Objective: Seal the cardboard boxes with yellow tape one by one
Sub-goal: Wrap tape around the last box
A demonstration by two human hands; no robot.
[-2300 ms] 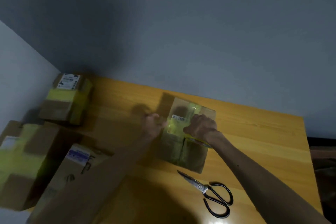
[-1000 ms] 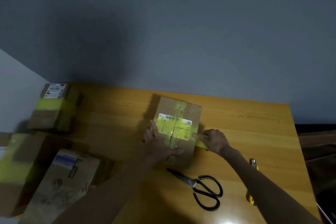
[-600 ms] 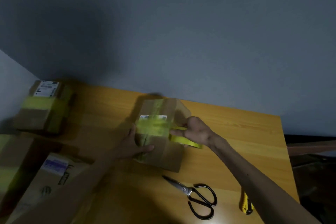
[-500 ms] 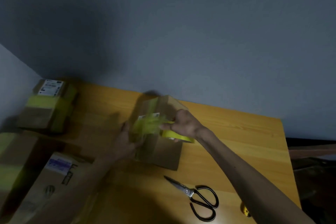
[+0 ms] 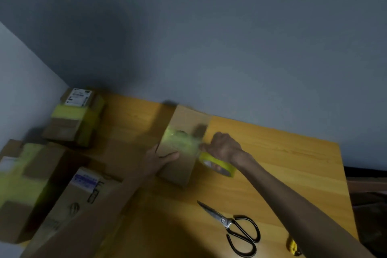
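Two hands worked one cardboard box (image 5: 178,172) at the far middle of the table (image 5: 282,163): the left hand (image 5: 160,160) lay flat against its left side, bracing it; the right hand (image 5: 225,148) clasped the yellow tape roll (image 5: 218,166) at its right edge, likely to draw the strip round. Scissors (image 5: 236,227) lay nearer, ready for cutting.

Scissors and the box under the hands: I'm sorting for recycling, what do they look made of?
Scissors: bright, reflective blades, likely steel; the glossy black handle loops could be painted metal or plastic, hard to tell. Box: flat matte brown faces, apparently cardboard, with a yellow tape band across it, though motion blur hides detail.
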